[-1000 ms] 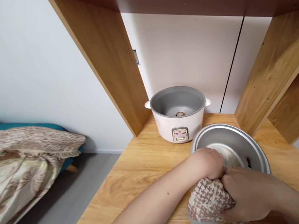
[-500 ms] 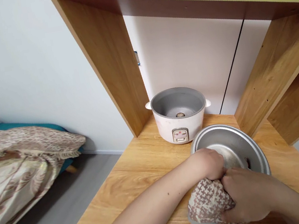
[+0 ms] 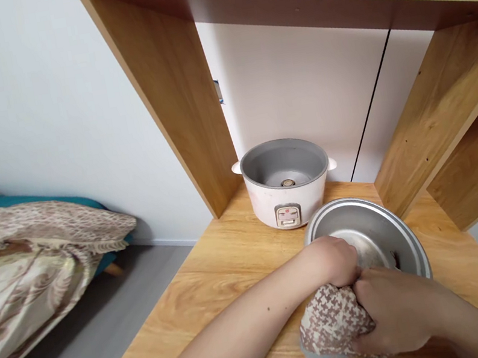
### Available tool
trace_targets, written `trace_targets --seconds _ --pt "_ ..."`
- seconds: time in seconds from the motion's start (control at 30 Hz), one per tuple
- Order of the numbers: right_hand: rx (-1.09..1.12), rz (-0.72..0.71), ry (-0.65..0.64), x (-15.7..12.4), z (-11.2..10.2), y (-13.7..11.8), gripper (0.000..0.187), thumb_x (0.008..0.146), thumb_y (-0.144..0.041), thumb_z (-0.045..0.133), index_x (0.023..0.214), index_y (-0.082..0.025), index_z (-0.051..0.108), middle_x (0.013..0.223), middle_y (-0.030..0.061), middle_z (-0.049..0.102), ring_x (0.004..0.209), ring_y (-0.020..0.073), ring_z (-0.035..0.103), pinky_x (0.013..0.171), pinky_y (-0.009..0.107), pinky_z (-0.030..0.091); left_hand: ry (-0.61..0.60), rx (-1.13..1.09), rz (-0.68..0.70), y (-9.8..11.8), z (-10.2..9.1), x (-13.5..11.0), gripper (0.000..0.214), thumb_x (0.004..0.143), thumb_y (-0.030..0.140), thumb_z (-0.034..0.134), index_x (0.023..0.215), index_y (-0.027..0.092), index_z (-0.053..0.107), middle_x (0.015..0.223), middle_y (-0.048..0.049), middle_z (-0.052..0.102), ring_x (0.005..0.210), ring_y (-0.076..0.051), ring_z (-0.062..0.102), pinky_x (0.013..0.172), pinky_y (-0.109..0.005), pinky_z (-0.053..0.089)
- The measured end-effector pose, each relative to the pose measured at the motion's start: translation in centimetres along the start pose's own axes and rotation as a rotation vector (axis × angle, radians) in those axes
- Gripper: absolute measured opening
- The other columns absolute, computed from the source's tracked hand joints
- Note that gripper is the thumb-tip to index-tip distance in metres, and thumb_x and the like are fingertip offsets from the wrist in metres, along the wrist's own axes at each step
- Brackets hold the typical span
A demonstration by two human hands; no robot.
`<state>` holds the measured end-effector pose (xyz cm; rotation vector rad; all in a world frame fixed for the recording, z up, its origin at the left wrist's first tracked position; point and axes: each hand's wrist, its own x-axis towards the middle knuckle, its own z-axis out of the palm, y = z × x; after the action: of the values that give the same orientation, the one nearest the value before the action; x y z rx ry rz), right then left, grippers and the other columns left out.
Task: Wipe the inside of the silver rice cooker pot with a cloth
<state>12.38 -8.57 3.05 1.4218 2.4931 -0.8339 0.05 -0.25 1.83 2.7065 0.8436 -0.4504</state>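
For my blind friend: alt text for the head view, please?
Right hand holding brown-white patterned cloth beside the left hand, at a round silvery metal bowl; an open white round cooker stands behind on a wooden tabletop.

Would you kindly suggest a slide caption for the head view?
Right hand gripping patterned cloth, left hand close by, at a metal pot near a rice cooker.

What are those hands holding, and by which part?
The right hand grips the patterned cloth by its bunched side, at the right in the picture. The left hand is curled beside it; whether it holds anything is hidden.
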Motion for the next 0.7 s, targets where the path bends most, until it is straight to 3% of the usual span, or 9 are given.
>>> trace_targets --seconds 0.7 --pt "0.003 0.011 -0.006 0.12 0.03 0.10 0.036 0.077 -0.050 0.065 0.095 -0.021 0.076 0.106 0.0086 0.078 0.097 0.0274 0.070 0.083 0.032 0.049 0.010 0.038 -0.006 0.07 0.04 -0.04 0.039 0.093 0.037 0.052 0.108 0.011 0.076 0.107 -0.0198 0.076 0.092 -0.031 0.073 0.074 -0.036 0.053"
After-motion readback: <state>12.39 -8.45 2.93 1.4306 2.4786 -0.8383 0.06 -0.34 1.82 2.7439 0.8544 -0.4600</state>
